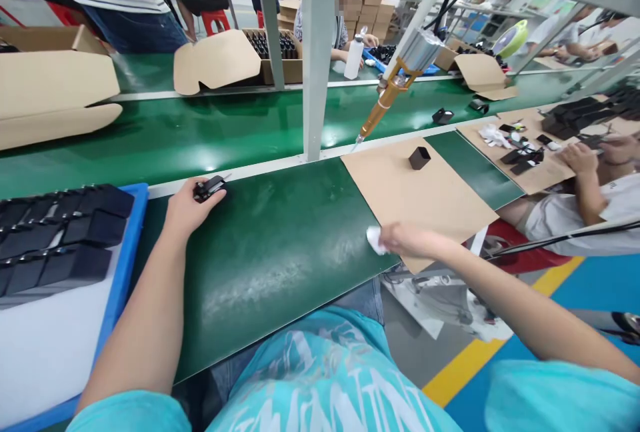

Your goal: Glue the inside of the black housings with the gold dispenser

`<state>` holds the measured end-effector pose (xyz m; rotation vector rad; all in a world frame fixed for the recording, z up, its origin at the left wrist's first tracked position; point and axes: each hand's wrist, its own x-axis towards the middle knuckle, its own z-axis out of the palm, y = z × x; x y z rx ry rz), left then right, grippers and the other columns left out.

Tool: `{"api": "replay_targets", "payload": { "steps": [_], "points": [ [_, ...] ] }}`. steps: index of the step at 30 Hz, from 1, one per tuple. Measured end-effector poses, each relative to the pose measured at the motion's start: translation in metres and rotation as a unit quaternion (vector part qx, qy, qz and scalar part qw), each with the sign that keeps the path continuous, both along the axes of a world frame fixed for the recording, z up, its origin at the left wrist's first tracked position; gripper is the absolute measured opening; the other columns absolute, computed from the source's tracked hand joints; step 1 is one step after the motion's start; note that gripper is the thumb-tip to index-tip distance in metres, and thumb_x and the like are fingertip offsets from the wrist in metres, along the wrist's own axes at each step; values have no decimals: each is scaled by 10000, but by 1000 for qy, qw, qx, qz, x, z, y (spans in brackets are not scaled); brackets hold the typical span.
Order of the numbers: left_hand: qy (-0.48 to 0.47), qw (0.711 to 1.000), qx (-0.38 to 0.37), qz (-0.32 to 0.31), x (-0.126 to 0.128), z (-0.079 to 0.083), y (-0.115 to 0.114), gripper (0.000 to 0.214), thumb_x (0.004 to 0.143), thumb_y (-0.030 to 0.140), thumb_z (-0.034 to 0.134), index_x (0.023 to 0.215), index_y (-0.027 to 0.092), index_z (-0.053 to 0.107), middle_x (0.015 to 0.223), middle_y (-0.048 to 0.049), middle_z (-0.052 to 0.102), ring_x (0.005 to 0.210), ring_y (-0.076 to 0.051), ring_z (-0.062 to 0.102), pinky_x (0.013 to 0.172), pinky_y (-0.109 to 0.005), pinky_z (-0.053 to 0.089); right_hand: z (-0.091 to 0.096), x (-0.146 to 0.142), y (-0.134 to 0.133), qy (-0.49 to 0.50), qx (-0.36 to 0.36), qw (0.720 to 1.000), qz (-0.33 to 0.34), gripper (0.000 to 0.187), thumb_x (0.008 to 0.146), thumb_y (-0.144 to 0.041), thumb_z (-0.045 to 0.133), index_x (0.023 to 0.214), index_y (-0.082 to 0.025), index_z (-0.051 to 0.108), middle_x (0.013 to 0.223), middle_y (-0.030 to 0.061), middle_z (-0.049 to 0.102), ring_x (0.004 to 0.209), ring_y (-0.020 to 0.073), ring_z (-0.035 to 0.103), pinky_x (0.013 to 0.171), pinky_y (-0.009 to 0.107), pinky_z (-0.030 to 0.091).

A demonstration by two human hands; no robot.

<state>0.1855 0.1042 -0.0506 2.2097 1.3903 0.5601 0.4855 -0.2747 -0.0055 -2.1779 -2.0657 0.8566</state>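
both your hands clamped | left hand (189, 204), ten o'clock: on black part (214, 185), likely stiff; pinch sides | right hand (397, 237), one o'clock: on soft-looking cloth (375, 241)

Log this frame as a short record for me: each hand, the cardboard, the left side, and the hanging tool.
left hand: holds a small black part near the green worktop's far edge
right hand: holds a white wad, blurred
cardboard sheet: bears one dark box
left side: blue tray with black cases
hanging tool: orange, tip downward

Turquoise T-shirt (305, 379), pale printed lettering (367, 395), blue jeans (367, 300)
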Motion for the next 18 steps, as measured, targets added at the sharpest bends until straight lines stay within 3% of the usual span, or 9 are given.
{"api": "replay_targets", "payload": {
  "steps": [3,5,7,9,13,16,18],
  "points": [
    [-5,1000,-14,5,1,-1,1,459,729,521,686,1098,265,595,1028,-55,669,915,-296,653,877,-424,509,17,-23,-38,74,-81,992,61,119,689,-145,661,673,-226,747,625,-1,706,559,132,624,541,217,452],
    [-6,1000,-13,5,2,-2,1,453,728,523,687,1092,268,596,1023,-53,670,922,-299,649,881,-425,506,29,-19,-48,90,-72,993,39,153,786,-214,613,810,-248,761,773,0,748,694,130,674,649,209,500],
    [-9,1000,-7,0,2,-1,0,445,733,525,682,1087,269,596,1015,-50,672,907,-293,649,870,-416,507,34,1,-43,49,-6,997,-51,326,918,-284,431,1024,-191,725,1002,91,741,887,184,685,812,298,520],
    [-9,1000,-5,-11,1,0,0,448,732,530,677,1084,264,601,993,-47,678,879,-280,652,852,-398,508,33,28,-29,8,78,982,-175,359,909,-351,435,1033,-168,717,1052,140,722,916,240,679,840,384,524],
    [-18,997,-48,-56,-6,-1,4,495,697,562,678,1067,239,617,922,-43,698,822,-256,661,811,-365,513,21,72,7,30,164,958,-232,269,751,-456,657,847,-224,753,1030,102,742,937,270,692,850,408,552],
    [-68,986,-103,-109,-8,-5,8,559,659,582,708,1076,222,612,959,-48,715,840,-247,675,815,-351,521,18,94,43,69,291,906,-299,438,780,-509,609,1104,-224,684,1196,126,682,1012,257,667,866,429,556],
    [-106,974,-135,-145,-7,-7,9,585,651,596,720,1083,216,613,1019,-61,718,863,-244,681,830,-353,527,20,109,75,115,379,849,-349,627,789,-496,593,1346,-230,486,1301,143,611,1054,227,651,891,427,551]
  ]
}}
